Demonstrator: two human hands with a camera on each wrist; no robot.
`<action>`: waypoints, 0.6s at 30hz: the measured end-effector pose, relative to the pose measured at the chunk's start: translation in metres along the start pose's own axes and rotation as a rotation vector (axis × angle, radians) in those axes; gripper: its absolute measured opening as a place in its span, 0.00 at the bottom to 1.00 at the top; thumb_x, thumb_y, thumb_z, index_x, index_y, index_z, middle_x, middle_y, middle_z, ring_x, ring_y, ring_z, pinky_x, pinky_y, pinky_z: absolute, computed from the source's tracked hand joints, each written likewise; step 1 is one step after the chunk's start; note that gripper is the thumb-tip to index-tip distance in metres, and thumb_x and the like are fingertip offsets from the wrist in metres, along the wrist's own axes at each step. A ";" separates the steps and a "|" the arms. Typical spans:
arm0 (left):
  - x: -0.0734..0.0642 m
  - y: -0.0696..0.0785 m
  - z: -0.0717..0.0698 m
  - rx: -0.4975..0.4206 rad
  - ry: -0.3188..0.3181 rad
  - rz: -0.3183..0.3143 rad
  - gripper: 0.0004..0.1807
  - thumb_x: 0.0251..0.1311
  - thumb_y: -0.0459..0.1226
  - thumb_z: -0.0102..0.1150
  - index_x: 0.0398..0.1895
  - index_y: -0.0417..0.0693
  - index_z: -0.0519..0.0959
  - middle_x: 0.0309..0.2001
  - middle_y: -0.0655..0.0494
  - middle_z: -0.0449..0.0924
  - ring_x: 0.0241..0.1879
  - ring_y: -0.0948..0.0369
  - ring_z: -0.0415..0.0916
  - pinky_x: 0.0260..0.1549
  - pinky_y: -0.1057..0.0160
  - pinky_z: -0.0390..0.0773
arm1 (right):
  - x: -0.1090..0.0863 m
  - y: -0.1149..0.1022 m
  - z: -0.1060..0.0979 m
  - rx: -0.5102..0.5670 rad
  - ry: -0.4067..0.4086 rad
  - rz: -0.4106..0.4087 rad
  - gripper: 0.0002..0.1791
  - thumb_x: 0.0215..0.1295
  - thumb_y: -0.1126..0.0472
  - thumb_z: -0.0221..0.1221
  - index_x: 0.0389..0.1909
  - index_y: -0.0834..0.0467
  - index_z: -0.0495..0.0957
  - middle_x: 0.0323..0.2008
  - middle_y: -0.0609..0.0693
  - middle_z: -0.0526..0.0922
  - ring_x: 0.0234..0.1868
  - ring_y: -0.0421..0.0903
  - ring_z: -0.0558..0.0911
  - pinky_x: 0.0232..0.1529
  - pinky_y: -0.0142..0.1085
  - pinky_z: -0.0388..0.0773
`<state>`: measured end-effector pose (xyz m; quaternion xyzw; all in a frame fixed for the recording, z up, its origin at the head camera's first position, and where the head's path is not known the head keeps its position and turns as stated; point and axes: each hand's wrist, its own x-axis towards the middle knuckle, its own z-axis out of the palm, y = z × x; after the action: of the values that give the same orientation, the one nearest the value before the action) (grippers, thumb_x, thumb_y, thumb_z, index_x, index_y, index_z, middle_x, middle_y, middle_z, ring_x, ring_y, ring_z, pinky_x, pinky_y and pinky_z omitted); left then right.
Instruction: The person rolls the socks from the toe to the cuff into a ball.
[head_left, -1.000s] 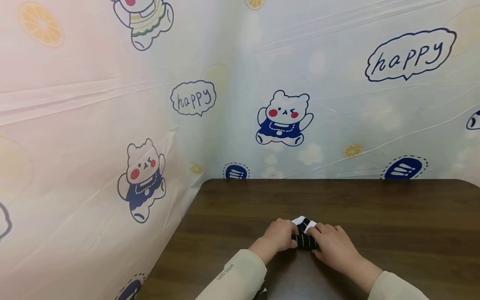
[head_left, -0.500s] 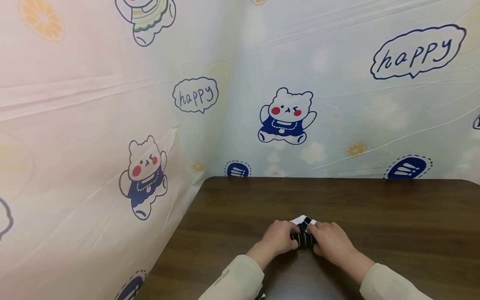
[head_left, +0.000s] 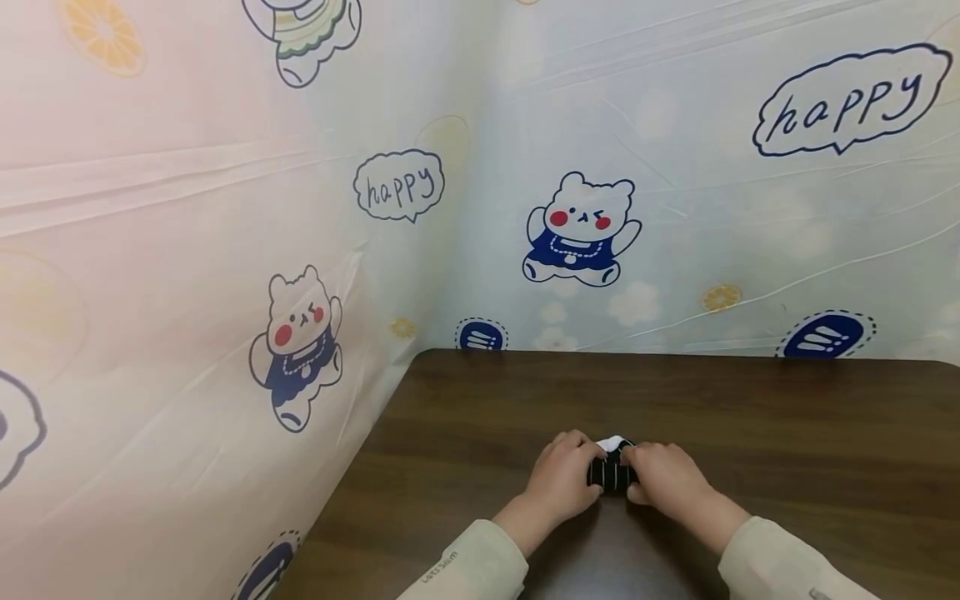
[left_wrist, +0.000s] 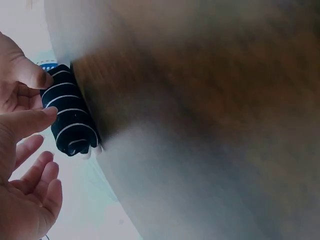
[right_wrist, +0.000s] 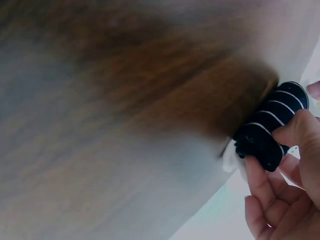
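Since the earlier frame, the striped roll's (head_left: 612, 477) white right edge has been covered by the right hand (head_left: 669, 479) in head view. "happy" is printed twice on the backdrop (head_left: 675, 142) beyond the hands; surface (head_left: 757, 425) below them. Roll is pinched between both hands, left end by the left hand (head_left: 561, 479). Likely light, soft, prone to unrolling; best held at both ends. Lettering on left sleeve (head_left: 483, 558) can't be read reliably.

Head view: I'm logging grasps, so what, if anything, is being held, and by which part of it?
A rolled black cloth with thin white stripes: the left hand holds it at its left end, the right hand at its right end.
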<state>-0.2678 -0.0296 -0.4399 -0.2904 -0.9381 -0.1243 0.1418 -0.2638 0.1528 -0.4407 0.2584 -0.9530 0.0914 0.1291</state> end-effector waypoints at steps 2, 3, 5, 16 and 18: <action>0.000 0.000 0.000 0.009 0.011 0.015 0.21 0.42 0.42 0.75 0.43 0.55 0.82 0.41 0.61 0.76 0.43 0.64 0.72 0.43 0.67 0.72 | 0.000 -0.001 -0.002 0.033 -0.024 0.017 0.11 0.37 0.65 0.66 0.22 0.55 0.73 0.19 0.45 0.74 0.19 0.42 0.71 0.22 0.40 0.71; 0.000 0.000 0.000 0.010 0.016 0.022 0.21 0.42 0.42 0.75 0.43 0.55 0.83 0.41 0.61 0.76 0.42 0.64 0.72 0.43 0.67 0.72 | 0.000 -0.001 -0.003 0.049 -0.032 0.022 0.11 0.37 0.65 0.66 0.21 0.55 0.72 0.18 0.44 0.73 0.19 0.41 0.69 0.21 0.39 0.70; -0.001 0.000 -0.001 0.015 0.016 0.032 0.20 0.42 0.42 0.75 0.42 0.55 0.83 0.40 0.62 0.76 0.42 0.64 0.72 0.43 0.67 0.72 | 0.000 -0.001 -0.005 0.078 -0.045 0.030 0.12 0.37 0.65 0.66 0.20 0.54 0.71 0.17 0.42 0.70 0.18 0.40 0.67 0.20 0.38 0.68; 0.000 0.002 0.002 0.152 -0.025 0.096 0.18 0.43 0.36 0.73 0.41 0.57 0.83 0.39 0.62 0.78 0.39 0.64 0.76 0.36 0.66 0.72 | -0.005 0.000 -0.008 0.134 -0.030 0.055 0.13 0.37 0.65 0.65 0.19 0.53 0.69 0.17 0.42 0.68 0.18 0.42 0.65 0.21 0.39 0.66; 0.001 0.003 0.003 0.185 -0.020 0.108 0.16 0.44 0.35 0.71 0.40 0.57 0.84 0.38 0.62 0.78 0.38 0.64 0.77 0.34 0.67 0.72 | -0.005 0.000 -0.007 0.129 -0.016 0.055 0.11 0.37 0.65 0.63 0.20 0.54 0.70 0.17 0.42 0.69 0.18 0.41 0.66 0.21 0.39 0.66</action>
<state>-0.2674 -0.0264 -0.4421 -0.3274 -0.9299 -0.0264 0.1652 -0.2583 0.1571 -0.4358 0.2405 -0.9529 0.1543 0.1020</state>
